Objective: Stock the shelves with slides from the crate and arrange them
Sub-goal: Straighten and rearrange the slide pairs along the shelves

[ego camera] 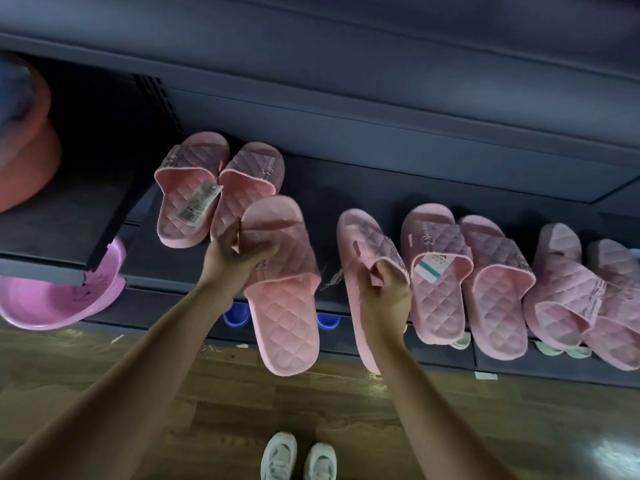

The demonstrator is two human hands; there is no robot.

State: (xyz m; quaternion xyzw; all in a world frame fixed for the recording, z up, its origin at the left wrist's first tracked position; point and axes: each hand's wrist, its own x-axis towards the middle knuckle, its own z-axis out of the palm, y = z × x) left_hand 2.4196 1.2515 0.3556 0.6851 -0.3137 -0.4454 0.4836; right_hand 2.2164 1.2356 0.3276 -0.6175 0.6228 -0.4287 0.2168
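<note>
Well, in front of me is a dark shelf (346,183), and below it a wooden floor (207,410) of brown planks. My two white shoes (298,457) stand on it at 6 o'clock. I count eight pink slides in all. My left hand (235,254) grips the first slide (284,306) at the side of its strap with curled fingers, and its heel hangs out over the floor. My right hand (384,289) pinches the strap of the second slide (353,244), which is tilted on its side at the front edge of the shelf. One pair (207,188) lies on the shelf at 11 o'clock, with a paper tag (197,206) on it. A row of four slides (498,282) lies at 3 o'clock. At 9 o'clock are two basins, the pink basin (52,299) below and the orange basin (27,161) above.
</note>
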